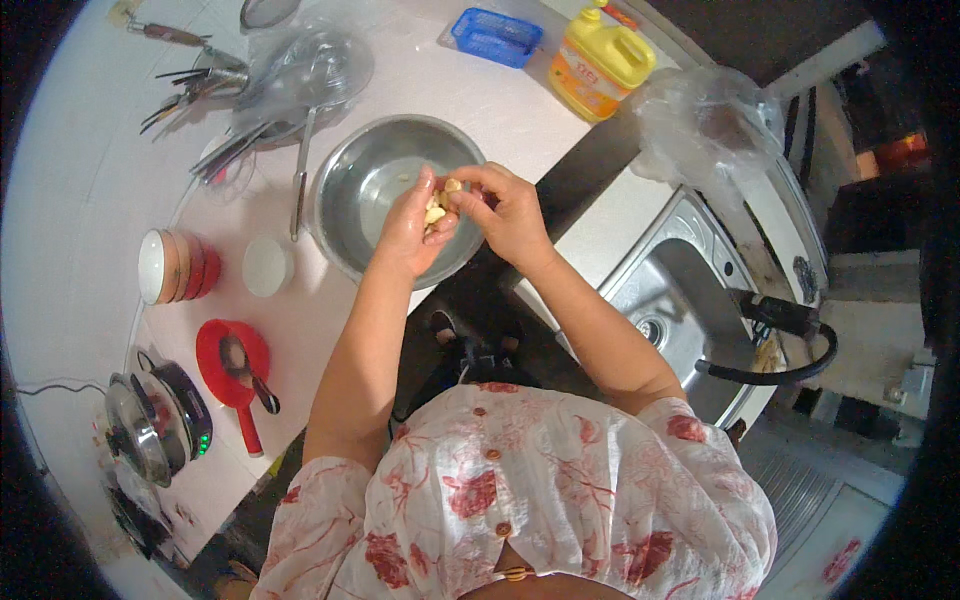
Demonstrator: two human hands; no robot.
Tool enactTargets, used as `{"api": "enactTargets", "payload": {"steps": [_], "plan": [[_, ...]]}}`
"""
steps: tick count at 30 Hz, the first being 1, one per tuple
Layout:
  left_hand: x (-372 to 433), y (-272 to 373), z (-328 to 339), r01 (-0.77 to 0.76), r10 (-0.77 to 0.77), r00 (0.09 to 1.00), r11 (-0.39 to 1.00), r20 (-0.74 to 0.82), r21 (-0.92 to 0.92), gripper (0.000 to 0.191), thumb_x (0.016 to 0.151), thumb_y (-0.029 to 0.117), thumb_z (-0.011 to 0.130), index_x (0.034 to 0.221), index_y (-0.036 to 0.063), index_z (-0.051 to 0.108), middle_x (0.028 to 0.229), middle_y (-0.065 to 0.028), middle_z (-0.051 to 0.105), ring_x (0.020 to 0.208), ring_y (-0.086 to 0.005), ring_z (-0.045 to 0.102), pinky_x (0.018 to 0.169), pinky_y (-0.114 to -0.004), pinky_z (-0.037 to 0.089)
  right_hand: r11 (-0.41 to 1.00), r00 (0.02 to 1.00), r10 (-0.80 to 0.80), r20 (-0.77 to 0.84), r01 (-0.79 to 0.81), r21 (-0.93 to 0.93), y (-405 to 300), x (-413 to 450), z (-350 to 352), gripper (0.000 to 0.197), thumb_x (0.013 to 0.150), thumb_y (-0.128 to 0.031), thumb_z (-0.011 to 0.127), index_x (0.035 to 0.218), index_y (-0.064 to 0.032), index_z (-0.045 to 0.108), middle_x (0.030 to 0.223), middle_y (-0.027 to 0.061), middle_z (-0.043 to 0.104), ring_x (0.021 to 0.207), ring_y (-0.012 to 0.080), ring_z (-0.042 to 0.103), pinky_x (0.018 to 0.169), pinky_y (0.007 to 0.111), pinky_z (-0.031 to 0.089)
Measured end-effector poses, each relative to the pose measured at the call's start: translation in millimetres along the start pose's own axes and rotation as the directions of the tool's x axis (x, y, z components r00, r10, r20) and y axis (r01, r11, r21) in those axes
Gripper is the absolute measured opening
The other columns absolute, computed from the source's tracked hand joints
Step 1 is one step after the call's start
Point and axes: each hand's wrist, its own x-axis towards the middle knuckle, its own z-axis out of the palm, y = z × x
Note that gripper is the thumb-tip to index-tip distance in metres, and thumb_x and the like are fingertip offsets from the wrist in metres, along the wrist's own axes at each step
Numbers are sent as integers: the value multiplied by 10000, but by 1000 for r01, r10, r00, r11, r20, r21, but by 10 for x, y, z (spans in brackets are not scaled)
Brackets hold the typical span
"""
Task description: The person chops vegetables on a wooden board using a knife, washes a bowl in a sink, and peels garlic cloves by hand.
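Several pale peeled cloves [434,216], apparently garlic, lie cupped in my left hand [409,231]. My right hand [511,214] pinches one clove [453,185] between thumb and fingertips, right beside the left palm. Both hands are over the right part of a round stainless steel basin [352,217]. A small pale piece [403,178] shows inside the basin, which seems to hold a little water. My left fingers look wet and partly hide the cloves.
A long-handled strainer [300,187] lies left of the basin, near stacked bowls [180,266], a white bowl [268,267] and a red ladle-like scoop [225,375]. A yellow detergent jug [600,64] and blue basket [496,37] stand behind. The steel sink [675,300] is at right.
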Motion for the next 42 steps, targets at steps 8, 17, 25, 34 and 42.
{"api": "enactTargets", "payload": {"steps": [8, 17, 25, 34, 42], "plan": [[326, -122, 153, -5, -35, 994, 930, -102, -369, 317, 865, 98, 407, 1155, -18, 459, 998, -154, 572, 943, -248, 571, 756, -325, 520, 960, 970, -145, -193, 90, -266, -350, -340, -695, 194, 746, -77, 669, 931, -40, 625, 697, 70, 573, 538, 126, 518, 507, 243, 430], [483, -377, 789, 273, -107, 930, 842, 352, -465, 308, 895, 170, 408, 1105, -39, 493, 1096, -191, 543, 1018, -292, 545, 860, -385, 487, 542, 618, -711, -335, 178, -821, -1352, -869, -2074, 227, 713, -9, 668, 936, -42, 637, 800, 73, 653, 591, 106, 581, 517, 212, 454], [422, -453, 980, 279, -101, 925, 833, 365, -478, 332, 888, 197, 404, 1116, -32, 479, 1236, -228, 447, 1191, -352, 406, 963, -434, 394, 116, 535, -415, -736, -771, -626, -1517, -911, -3996, 408, 859, -226, 586, 1210, -45, 482, 727, 135, 604, 615, 182, 564, 612, 288, 450], [276, -339, 883, 222, 26, 906, 820, 423, -527, 425, 927, 291, 324, 1220, -9, 390, 1349, -223, 327, 1274, -366, 282, 1015, -469, 302, 882, 829, 247, -502, -407, -239, -652, -749, -2038, 179, 865, -155, 555, 986, -44, 628, 757, 16, 584, 660, 42, 483, 515, 190, 371], [84, -244, 664, 149, 54, 940, 824, 338, -546, 495, 931, 373, 308, 1243, -2, 384, 1341, -213, 348, 1270, -361, 298, 1010, -458, 310, 641, 853, 491, 180, -493, 588, -252, -553, -992, 292, 892, -62, 456, 1175, 12, 460, 1014, 130, 602, 854, 189, 617, 674, 246, 494]]}}
